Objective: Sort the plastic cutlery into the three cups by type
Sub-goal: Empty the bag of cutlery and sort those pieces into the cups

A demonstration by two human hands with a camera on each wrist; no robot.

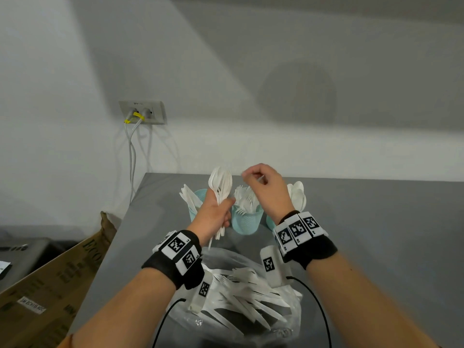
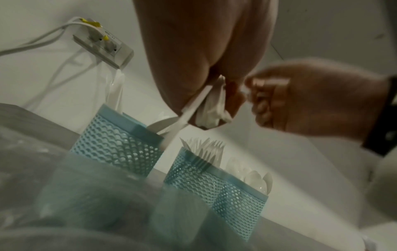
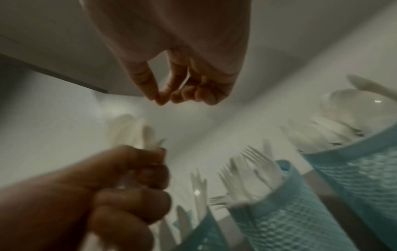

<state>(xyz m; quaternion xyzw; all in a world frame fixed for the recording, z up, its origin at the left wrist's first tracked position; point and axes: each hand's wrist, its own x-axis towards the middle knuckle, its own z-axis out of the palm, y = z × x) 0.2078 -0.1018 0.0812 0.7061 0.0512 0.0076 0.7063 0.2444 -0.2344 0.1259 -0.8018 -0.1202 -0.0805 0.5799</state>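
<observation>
Grey worktop (image 1: 376,222): left hand (image 1: 213,214) grips a spoon bundle (image 1: 221,182), right hand (image 1: 266,189) curled, apparently empty. Loose bundle could slip, scattering spoons into the fork cup (image 1: 244,222).

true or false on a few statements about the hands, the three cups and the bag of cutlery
1. The left hand grips a bunch of spoons. True.
2. The middle cup holds forks. True.
3. The right hand holds a knife. False: its fingers are curled with fingertips pinched together, and no cutlery shows in its grip.
4. The left cup lies tipped over. False: it stands upright with knives in it.
5. Unsorted cutlery lies in a clear plastic bag nearer the person than the cups. True.
</observation>
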